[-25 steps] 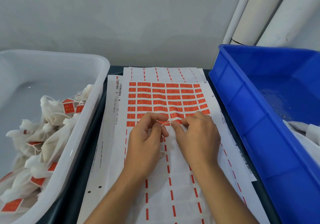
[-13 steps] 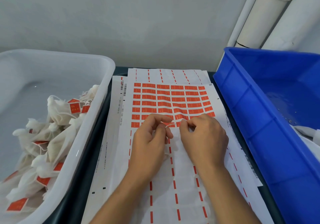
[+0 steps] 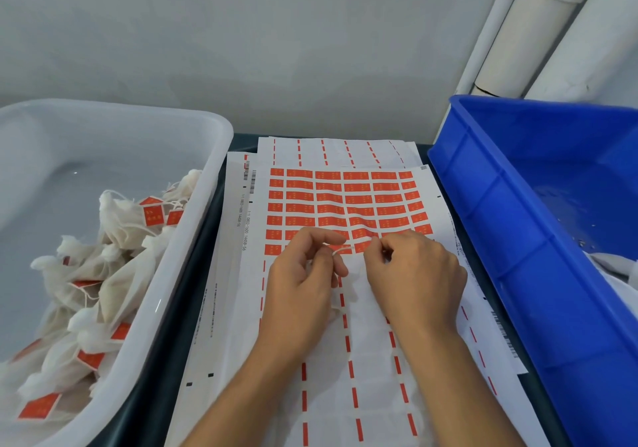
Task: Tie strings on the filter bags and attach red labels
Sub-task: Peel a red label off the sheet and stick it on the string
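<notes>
Both hands are working at the centre of the view, over a white paper sheet of red rectangular labels (image 3: 348, 201) lying flat on the dark table (image 3: 165, 360). The left hand (image 3: 303, 284) is pinching the end of a thin white string (image 3: 340, 250) between curled thumb and forefinger, and the string is running toward three o'clock across the lowest remaining row of labels. The right hand (image 3: 414, 274) is sitting just beside it with fingers curled and tips pressed down at the sheet's label row; whether it is gripping the string's other end or lifting a label cannot be told, since the fingertips are hiding the contact. A pale, thin filter bag (image 3: 352, 294) seems to be lying under and between the hands, though its edges are hard to make out against the paper.

At nine o'clock, a translucent white plastic tub (image 3: 221, 143) is holding a heap of finished white filter bags with red tags (image 3: 114, 239). At three o'clock, a blue plastic crate (image 3: 518, 239) is showing white material at its right edge.

The step in hand appears to be laying the string onto a label. The next move is likely calling for peeling that label free and folding it shut over the string, keeping the string centred on the adhesive.
</notes>
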A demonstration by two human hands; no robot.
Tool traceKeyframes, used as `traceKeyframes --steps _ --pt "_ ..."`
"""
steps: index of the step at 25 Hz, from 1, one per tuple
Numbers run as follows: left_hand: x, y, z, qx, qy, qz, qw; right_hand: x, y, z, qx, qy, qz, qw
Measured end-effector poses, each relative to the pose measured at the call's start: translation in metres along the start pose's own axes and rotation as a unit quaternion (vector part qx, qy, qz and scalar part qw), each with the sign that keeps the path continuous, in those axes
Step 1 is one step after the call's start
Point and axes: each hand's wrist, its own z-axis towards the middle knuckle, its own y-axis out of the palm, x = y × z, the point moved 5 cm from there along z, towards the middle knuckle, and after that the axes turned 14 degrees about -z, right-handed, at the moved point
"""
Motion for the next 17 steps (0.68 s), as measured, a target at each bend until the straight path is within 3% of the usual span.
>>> traceKeyframes --steps 17 --pt "-0.0004 0.0006 -0.0004 0.002 -0.008 0.007 1.0 0.0008 -0.0017 0.0074 -0.012 0.032 0.024 0.999"
